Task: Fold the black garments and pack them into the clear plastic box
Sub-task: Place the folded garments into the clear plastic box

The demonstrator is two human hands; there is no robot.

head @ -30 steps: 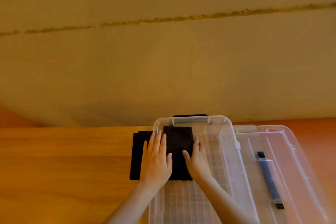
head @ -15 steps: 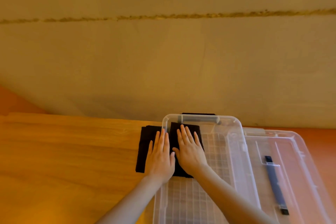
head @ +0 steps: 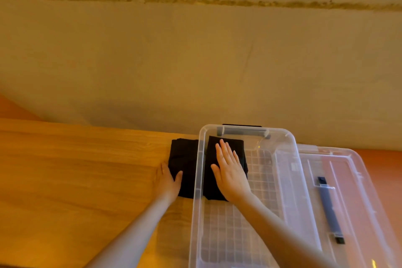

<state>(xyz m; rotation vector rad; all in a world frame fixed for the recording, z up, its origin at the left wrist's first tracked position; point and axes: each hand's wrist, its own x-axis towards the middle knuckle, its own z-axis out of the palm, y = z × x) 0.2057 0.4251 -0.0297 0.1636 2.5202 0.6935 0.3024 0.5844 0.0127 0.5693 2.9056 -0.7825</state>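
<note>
One folded black garment (head: 226,159) lies packed in the clear plastic box (head: 196,180), right hand (head: 230,172) flat on it, fingers spread. Left hand (head: 167,183) grips a second folded garment (head: 185,159) on the bench (head: 87,169); judged unpacked.

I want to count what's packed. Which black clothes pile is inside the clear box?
The folded black garment under the right hand lies inside the clear box. The other black pile, held by the left hand, sits outside on the table.

A wooden table (head: 76,180) stands against what looks like a plain wall (head: 195,61).
</note>
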